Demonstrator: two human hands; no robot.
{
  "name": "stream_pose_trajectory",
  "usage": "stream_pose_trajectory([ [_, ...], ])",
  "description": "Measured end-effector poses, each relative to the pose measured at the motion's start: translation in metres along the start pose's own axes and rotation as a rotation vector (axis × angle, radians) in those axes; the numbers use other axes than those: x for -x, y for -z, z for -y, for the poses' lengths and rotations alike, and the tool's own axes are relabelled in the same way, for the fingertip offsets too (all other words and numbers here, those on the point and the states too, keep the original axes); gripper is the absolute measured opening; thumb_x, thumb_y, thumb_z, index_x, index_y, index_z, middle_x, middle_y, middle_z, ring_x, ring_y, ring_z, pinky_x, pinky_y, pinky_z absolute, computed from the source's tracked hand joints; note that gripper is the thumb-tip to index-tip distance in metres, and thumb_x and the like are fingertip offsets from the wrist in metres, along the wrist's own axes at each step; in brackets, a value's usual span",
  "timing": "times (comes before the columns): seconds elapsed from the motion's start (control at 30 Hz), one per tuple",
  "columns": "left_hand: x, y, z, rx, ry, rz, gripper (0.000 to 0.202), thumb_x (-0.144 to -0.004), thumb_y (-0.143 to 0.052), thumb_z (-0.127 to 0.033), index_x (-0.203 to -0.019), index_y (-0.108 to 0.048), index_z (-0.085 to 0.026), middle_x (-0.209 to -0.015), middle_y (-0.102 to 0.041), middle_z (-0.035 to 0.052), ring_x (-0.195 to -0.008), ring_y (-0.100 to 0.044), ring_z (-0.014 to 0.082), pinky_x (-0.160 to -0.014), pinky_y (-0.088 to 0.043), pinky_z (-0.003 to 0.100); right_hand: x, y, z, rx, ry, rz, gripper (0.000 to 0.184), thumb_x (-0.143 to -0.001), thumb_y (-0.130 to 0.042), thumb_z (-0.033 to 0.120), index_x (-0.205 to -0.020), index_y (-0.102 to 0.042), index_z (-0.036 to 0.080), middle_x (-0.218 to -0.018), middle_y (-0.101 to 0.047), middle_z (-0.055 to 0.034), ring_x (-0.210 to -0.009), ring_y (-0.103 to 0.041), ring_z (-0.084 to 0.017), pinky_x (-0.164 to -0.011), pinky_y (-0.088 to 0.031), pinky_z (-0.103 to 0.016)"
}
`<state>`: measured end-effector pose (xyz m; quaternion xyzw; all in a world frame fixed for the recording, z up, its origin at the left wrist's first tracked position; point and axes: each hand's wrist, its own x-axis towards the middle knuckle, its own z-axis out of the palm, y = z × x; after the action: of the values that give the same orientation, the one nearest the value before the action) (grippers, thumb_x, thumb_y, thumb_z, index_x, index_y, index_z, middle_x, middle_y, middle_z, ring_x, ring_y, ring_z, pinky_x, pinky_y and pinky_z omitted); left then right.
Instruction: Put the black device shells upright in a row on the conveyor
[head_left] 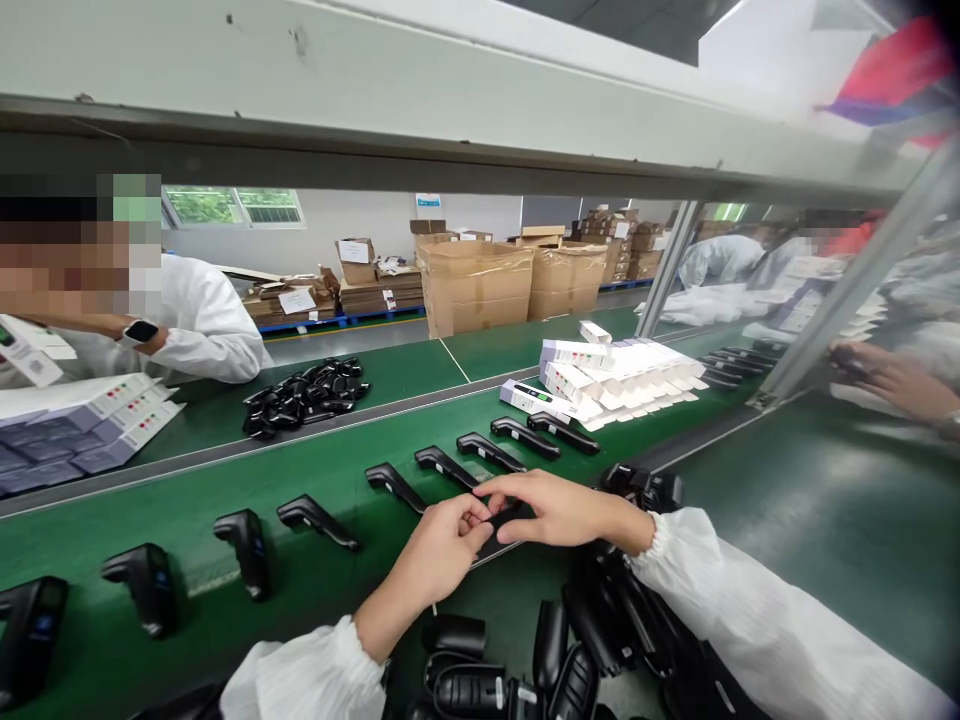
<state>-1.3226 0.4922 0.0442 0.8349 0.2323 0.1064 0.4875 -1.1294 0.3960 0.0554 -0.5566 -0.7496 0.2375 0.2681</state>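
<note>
My left hand (pixel 442 545) and my right hand (pixel 555 508) meet over the near edge of the green conveyor belt (pixel 187 520). Both pinch one black handheld device (pixel 508 518) that lies between their fingertips, mostly hidden by the fingers. A row of several identical black devices lies along the belt, from one at the far left (pixel 30 625) up to one at the right (pixel 564 432). Below my wrists sits a pile of the same black devices (pixel 570 640).
A person in a white coat (pixel 195 320) leans at the far side, left, by stacked white-and-purple boxes (pixel 82 430). More such boxes (pixel 615 375) and a heap of black parts (pixel 304 395) lie across the belt. Another person's hand (pixel 892 380) works at the right, beyond a metal post (pixel 840 300).
</note>
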Motion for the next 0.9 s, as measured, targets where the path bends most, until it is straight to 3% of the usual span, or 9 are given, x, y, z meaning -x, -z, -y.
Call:
stream_pose_trajectory([
  [0.1, 0.015, 0.001, -0.004, -0.105, -0.015, -0.05, 0.026, -0.088, -0.049, -0.034, -0.106, -0.061, -0.019, -0.094, -0.063, 0.0054, -0.081, -0.061, 0.0212, -0.071, -0.049, 0.031, -0.002, 0.002, -0.004, 0.011, -0.073, -0.032, 0.029, -0.092, -0.06, 0.026, -0.12, -0.064, 0.024, -0.097, -0.074, -0.0015, -0.088, -0.068, -0.018, -0.081, -0.049, -0.028],
  [0.2, 0.045, 0.013, -0.002, -0.4, -0.13, 0.114, 0.042, -0.086, -0.056, -0.027, -0.127, -0.057, -0.031, -0.119, -0.06, 0.0055, -0.103, -0.06, 0.0253, -0.082, -0.048, 0.033, -0.008, 0.006, -0.039, 0.073, -0.28, -0.216, 0.023, -0.092, -0.059, 0.024, -0.114, -0.067, 0.022, -0.105, -0.073, -0.004, -0.095, -0.068, -0.019, -0.085, -0.05, -0.028],
  [0.3, 0.07, 0.023, 0.008, -0.558, -0.203, 0.272, 0.041, -0.087, -0.055, -0.021, -0.125, -0.061, -0.035, -0.117, -0.064, 0.0044, -0.108, -0.059, 0.0256, -0.09, -0.047, 0.033, -0.01, 0.003, -0.075, 0.299, -0.465, -0.329, 0.022, -0.095, -0.053, 0.019, -0.112, -0.067, 0.018, -0.113, -0.07, -0.0081, -0.101, -0.065, -0.02, -0.089, -0.049, -0.029],
  [0.4, 0.078, 0.023, 0.02, -0.58, -0.211, 0.247, 0.032, -0.091, -0.05, -0.022, -0.118, -0.065, -0.03, -0.112, -0.066, 0.0073, -0.107, -0.06, 0.0256, -0.094, -0.047, 0.033, -0.007, -0.006, -0.093, 0.457, -0.511, -0.302, 0.029, -0.093, -0.049, 0.012, -0.119, -0.062, 0.013, -0.118, -0.065, -0.015, -0.109, -0.06, -0.025, -0.095, -0.046, -0.036],
  [0.53, 0.074, 0.021, 0.029, -0.551, -0.148, 0.219, 0.03, -0.088, -0.051, -0.023, -0.114, -0.064, -0.026, -0.112, -0.062, 0.0079, -0.11, -0.058, 0.0268, -0.094, -0.047, 0.034, 0.002, -0.013, -0.1, 0.576, -0.517, -0.221, 0.047, -0.093, -0.042, 0.006, -0.14, -0.045, 0.008, -0.124, -0.059, -0.0226, -0.115, -0.054, -0.033, -0.098, -0.042, -0.046],
  [0.67, 0.066, 0.026, 0.031, -0.412, -0.012, 0.23, 0.025, -0.086, -0.05, -0.023, -0.107, -0.061, -0.026, -0.112, -0.059, 0.0049, -0.1, -0.06, 0.0231, -0.083, -0.048, 0.03, 0.001, -0.008, -0.107, 0.641, -0.516, -0.155, 0.033, -0.099, -0.037, 0.015, -0.127, -0.052, 0.006, -0.115, -0.061, -0.0228, -0.108, -0.057, -0.032, -0.097, -0.042, -0.043],
  [0.73, 0.059, 0.027, 0.031, -0.283, 0.05, 0.181, 0.015, -0.084, -0.052, -0.026, -0.097, -0.059, -0.025, -0.1, -0.059, 0.0019, -0.091, -0.059, 0.0207, -0.079, -0.048, 0.029, -0.004, -0.003, -0.11, 0.649, -0.526, -0.154, 0.029, -0.1, -0.036, 0.015, -0.12, -0.055, 0.005, -0.111, -0.061, -0.0227, -0.108, -0.057, -0.032, -0.098, -0.041, -0.041],
  [0.8, 0.048, 0.025, 0.028, -0.065, 0.111, 0.098, 0.011, -0.082, -0.057, -0.032, -0.088, -0.055, -0.023, -0.089, -0.058, -0.0004, -0.085, -0.059, 0.0195, -0.079, -0.049, 0.03, -0.009, 0.003, -0.108, 0.651, -0.555, -0.186, 0.027, -0.1, -0.037, 0.015, -0.116, -0.056, 0.005, -0.113, -0.061, -0.0246, -0.111, -0.055, -0.033, -0.1, -0.04, -0.043],
  [0.9, 0.032, 0.012, 0.019, 0.366, 0.184, -0.058, 0.023, -0.078, -0.065, -0.037, -0.088, -0.054, -0.02, -0.086, -0.059, -0.0005, -0.086, -0.062, 0.019, -0.086, -0.051, 0.034, -0.011, 0.007, -0.087, 0.614, -0.565, -0.299, 0.031, -0.101, -0.042, 0.026, -0.123, -0.054, 0.008, -0.124, -0.057, -0.0248, -0.118, -0.052, -0.035, -0.101, -0.04, -0.046],
])
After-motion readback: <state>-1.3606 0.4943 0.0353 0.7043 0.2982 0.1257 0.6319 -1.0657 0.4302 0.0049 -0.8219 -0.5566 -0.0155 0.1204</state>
